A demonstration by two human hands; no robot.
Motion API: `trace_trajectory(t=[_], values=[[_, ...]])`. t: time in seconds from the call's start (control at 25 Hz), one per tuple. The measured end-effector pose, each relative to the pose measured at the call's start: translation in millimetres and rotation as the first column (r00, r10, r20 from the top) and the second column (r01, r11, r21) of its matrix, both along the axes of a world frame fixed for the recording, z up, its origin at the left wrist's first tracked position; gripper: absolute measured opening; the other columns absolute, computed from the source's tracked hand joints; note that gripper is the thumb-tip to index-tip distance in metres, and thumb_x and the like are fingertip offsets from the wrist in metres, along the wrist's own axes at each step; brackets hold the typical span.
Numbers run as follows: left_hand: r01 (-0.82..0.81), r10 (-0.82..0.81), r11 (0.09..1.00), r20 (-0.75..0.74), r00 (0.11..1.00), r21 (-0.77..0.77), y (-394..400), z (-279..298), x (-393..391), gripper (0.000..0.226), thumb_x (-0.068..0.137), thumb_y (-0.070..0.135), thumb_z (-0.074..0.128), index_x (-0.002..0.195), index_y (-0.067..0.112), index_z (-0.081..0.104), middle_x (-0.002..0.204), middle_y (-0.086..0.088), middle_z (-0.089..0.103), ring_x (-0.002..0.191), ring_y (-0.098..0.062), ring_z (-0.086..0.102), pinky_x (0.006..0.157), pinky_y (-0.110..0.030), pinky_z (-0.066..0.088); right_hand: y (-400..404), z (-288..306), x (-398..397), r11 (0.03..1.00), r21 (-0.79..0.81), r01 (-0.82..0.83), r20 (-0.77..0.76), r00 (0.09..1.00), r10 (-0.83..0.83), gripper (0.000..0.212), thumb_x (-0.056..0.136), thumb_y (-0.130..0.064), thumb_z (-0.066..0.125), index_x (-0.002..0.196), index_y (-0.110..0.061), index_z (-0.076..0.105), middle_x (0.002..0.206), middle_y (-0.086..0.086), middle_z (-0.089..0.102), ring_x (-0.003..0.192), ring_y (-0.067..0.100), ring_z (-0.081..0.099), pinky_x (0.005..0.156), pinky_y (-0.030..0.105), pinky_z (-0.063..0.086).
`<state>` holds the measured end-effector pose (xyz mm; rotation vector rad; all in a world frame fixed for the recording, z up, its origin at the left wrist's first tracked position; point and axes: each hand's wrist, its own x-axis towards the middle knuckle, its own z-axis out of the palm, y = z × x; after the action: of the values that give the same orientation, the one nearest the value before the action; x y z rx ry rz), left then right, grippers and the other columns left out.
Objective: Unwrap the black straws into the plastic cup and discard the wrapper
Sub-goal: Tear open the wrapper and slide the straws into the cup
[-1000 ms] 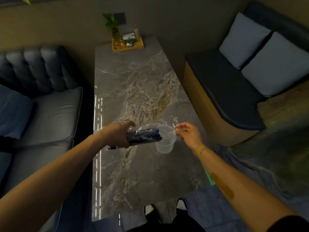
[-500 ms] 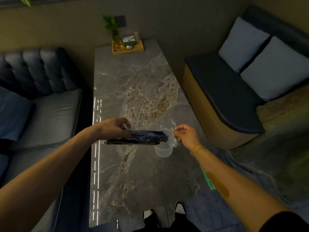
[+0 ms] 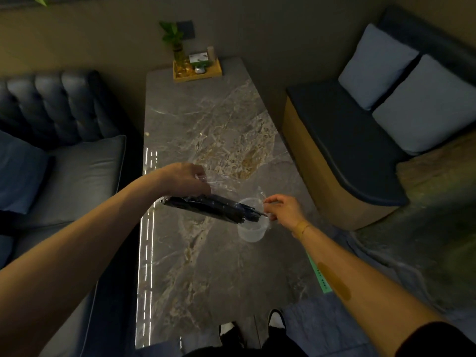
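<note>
— Left hand's closed over the clear wrapper at the bundle's upper end; black straws slant down toward three o'clock.

— And the other?

— Right hand pinches the wrapper's far edge, fingertips together, at the plastic cup's rim. Straw tips hang over the cup's mouth.

— Where's the cup?

— Upright on the marble table, toward its three o'clock edge.

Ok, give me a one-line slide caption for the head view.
Left hand tilts wrapped black straws toward a plastic cup on the marble table; right hand pinches the wrapper's end.
</note>
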<state>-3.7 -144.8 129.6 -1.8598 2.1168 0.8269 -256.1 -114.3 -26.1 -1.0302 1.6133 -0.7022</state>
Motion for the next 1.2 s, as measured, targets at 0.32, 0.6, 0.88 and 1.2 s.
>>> trace_trajectory(t=[0.32,0.6,0.88,1.2], values=[[-0.025,0.025,0.998,-0.001,1.0,-0.066,-17,2,-10,0.049,0.076,0.047,0.066,0.118,0.024,0.059,0.111,-0.004,0.06,0.098,-0.025,0.056,0.084,-0.035,0.048,-7,-5,6,1.0,0.023,-0.01,0.005,1.0,0.01,0.017,0.085,-0.004,0.06,0.098,-0.007,0.069,0.087,0.016,0.069,0.064,0.019,0.062,0.067,0.034,0.057],[-0.11,0.116,0.993,-0.316,0.942,0.037,-28,10,-11,0.038,0.075,0.049,0.073,0.104,0.027,0.064,0.104,-0.002,0.068,0.091,-0.021,0.067,0.074,-0.035,0.052,-10,-14,-4,0.997,0.058,0.058,-0.047,0.997,-0.055,0.017,0.084,-0.002,0.056,0.081,-0.014,0.068,0.078,0.013,0.07,0.06,0.021,0.061,0.062,0.034,0.053],[-0.132,0.191,0.982,-0.724,0.662,0.138,4,-13,52,0.056,0.077,0.071,0.056,0.129,0.051,0.051,0.131,0.018,0.06,0.119,-0.002,0.058,0.095,-0.031,0.045,-14,-24,-2,0.991,0.065,0.115,-0.038,0.993,-0.113,0.028,0.086,0.002,0.052,0.068,-0.018,0.06,0.074,0.015,0.067,0.056,0.023,0.056,0.055,0.034,0.049],[-0.391,0.247,0.92,-0.788,0.565,0.008,46,-68,77,0.028,0.081,0.017,0.073,0.099,0.039,0.069,0.094,-0.001,0.076,0.093,-0.029,0.071,0.065,-0.028,0.059,-16,-25,1,0.992,0.055,0.115,-0.059,0.992,-0.112,0.026,0.085,-0.002,0.056,0.07,-0.022,0.063,0.079,0.014,0.07,0.062,0.024,0.061,0.059,0.039,0.057]])
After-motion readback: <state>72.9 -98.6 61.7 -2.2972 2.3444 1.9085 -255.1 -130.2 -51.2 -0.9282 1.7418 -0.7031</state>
